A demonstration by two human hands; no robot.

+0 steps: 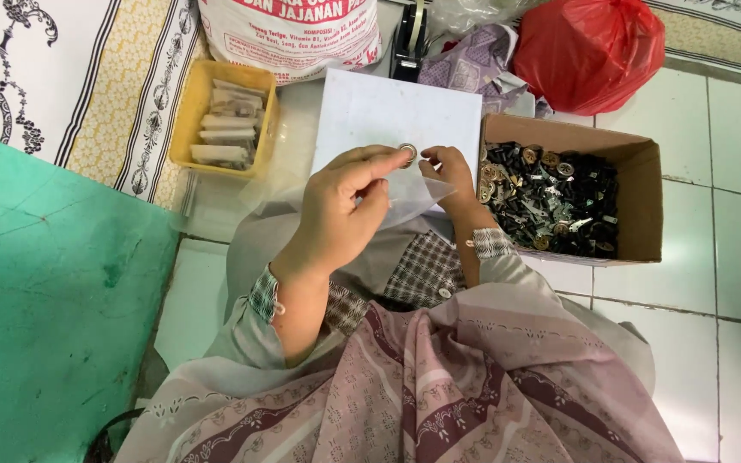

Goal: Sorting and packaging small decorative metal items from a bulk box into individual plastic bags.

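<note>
1. At the centre of the view, slightly toward twelve o'clock, a small metal ring (407,153) is being pinched at the fingertips of the left hand (340,210), over a white sheet (379,111).
2. Left hand is grasping the ring between thumb and forefinger; the other fingers are curling loosely beneath.
3. Right hand (446,171) is sitting just beside the ring at three o'clock, fingers bunching; whether it is holding a small part cannot be told.
4. Ring is presenting its flat face up toward the camera; being round, it is showing no long axis.
5. Judgement: handling would be going best with the ring kept face-up and steady on the fingertip pads, the right hand working close so nothing drops.
6. A clear plastic bag (413,201) is lying under both hands.
7. A cardboard box (641,171) of dark and brassy small parts is standing at three o'clock.
8. A yellow tray (183,120) of pale strips is resting at ten o'clock.
9. A red bag (589,51) is lying at one o'clock.
</note>
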